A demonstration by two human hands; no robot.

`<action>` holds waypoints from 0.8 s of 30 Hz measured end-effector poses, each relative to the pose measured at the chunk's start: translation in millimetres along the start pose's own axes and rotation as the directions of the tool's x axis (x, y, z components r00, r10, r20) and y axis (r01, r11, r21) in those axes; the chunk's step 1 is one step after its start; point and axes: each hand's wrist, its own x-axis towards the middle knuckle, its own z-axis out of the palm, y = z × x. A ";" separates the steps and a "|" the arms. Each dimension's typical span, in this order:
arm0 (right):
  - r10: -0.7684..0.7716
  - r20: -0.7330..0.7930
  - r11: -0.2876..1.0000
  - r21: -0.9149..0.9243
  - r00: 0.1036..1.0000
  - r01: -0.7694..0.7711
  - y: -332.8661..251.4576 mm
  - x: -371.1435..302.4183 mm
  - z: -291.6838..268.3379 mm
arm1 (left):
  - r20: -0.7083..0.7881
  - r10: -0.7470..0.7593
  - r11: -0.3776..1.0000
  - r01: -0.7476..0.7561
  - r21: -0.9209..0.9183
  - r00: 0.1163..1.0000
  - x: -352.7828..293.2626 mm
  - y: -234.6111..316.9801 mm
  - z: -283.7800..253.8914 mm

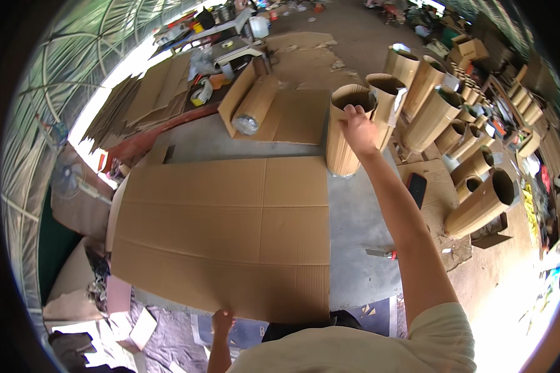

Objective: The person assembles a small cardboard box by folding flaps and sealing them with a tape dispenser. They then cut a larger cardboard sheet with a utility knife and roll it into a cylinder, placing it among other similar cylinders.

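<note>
While upright — right hand on tube rim

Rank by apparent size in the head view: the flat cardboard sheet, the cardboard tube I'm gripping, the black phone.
1. flat cardboard sheet
2. cardboard tube, farther from the camera
3. black phone

Right arm: stretched far forward from the shoulder, nearly straight, bare forearm running up the middle-right of the view.
Right hand: at full reach, back of hand up, fingers curled over and closed in a grip.
Left arm: only a short stretch of forearm shows at the lower edge, kept low and close to the body.
Left hand: low, knuckles up, fingers bent down; whether it grips cannot be told.
</note>
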 end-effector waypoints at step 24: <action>0.518 0.479 0.310 0.667 0.709 -0.678 -62.2 -141.9 133.6 | -0.256 0.644 0.628 -0.689 -0.362 0.721 210.1 202.9 34.1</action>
